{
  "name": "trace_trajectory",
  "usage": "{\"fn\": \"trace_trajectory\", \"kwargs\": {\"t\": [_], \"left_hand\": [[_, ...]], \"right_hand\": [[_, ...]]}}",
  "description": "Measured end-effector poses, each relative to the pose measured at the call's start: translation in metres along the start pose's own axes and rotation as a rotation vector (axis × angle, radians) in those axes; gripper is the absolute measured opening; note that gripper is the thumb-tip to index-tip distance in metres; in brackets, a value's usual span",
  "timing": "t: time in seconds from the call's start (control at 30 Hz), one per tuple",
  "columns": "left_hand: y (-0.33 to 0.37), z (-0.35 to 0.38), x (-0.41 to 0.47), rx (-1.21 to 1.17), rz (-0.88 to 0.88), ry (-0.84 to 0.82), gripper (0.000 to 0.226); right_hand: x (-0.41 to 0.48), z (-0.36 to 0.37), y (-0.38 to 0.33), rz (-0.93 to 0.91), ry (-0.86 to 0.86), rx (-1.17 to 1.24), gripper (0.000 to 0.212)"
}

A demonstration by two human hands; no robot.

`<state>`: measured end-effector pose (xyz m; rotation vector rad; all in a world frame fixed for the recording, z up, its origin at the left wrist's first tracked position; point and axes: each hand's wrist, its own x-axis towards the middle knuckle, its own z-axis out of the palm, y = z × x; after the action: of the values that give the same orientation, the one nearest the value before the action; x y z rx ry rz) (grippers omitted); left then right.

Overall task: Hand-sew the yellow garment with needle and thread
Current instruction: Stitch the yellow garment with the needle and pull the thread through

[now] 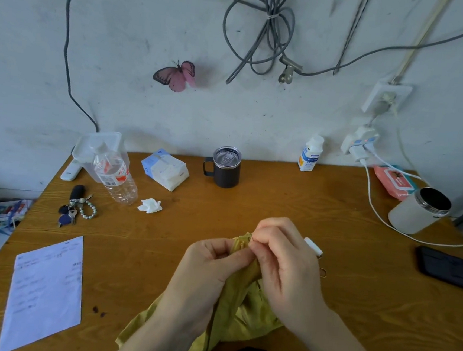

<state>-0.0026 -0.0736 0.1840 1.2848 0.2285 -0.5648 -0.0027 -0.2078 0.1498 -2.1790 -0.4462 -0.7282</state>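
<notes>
The yellow garment [242, 312] is bunched above the table's near edge, held up between both hands. My left hand [204, 271] grips a gathered fold of it from the left, fingers curled round the cloth. My right hand [281, 259] pinches the top of the same fold with thumb and fingertips. The needle and the thread are too small to make out; they are hidden in the pinch if present. A small white object with a gold loop [315, 250] lies just behind my right hand.
On the wooden table [278, 202]: a black lidded mug [225, 167], a water bottle [115, 177], a tissue pack [165, 170], a crumpled tissue [150, 205], keys [76, 207], a paper sheet [45, 293], a white steel cup [419, 210], a phone [450, 268], a charger cable [374, 209].
</notes>
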Motion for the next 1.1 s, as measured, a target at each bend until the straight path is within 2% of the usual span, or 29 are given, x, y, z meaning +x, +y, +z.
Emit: {"fn": "trace_trajectory", "kwargs": {"t": [0.13, 0.3, 0.53, 0.7, 0.87, 1.1], "left_hand": [[0.000, 0.004, 0.004, -0.009, -0.040, 0.066, 0.019], [-0.005, 0.010, 0.004, -0.015, -0.071, 0.119, 0.025], [0.000, 0.007, 0.002, 0.030, 0.084, 0.181, 0.018], [0.001, -0.001, 0.002, -0.074, 0.112, 0.196, 0.018], [0.005, -0.009, 0.002, -0.117, 0.147, 0.199, 0.018], [0.007, -0.018, 0.002, -0.120, 0.165, 0.226, 0.020]], "right_hand": [[-0.001, 0.010, -0.001, -0.079, 0.126, -0.050, 0.033], [0.006, 0.016, -0.007, -0.120, 0.170, 0.067, 0.018], [0.025, 0.004, -0.017, 0.399, 0.066, 0.747, 0.019], [0.027, -0.008, -0.011, 0.778, 0.105, 1.181, 0.018], [0.027, -0.019, -0.004, 0.858, 0.198, 1.352, 0.014], [0.023, -0.032, 0.013, 0.887, 0.290, 1.369, 0.019]]}}
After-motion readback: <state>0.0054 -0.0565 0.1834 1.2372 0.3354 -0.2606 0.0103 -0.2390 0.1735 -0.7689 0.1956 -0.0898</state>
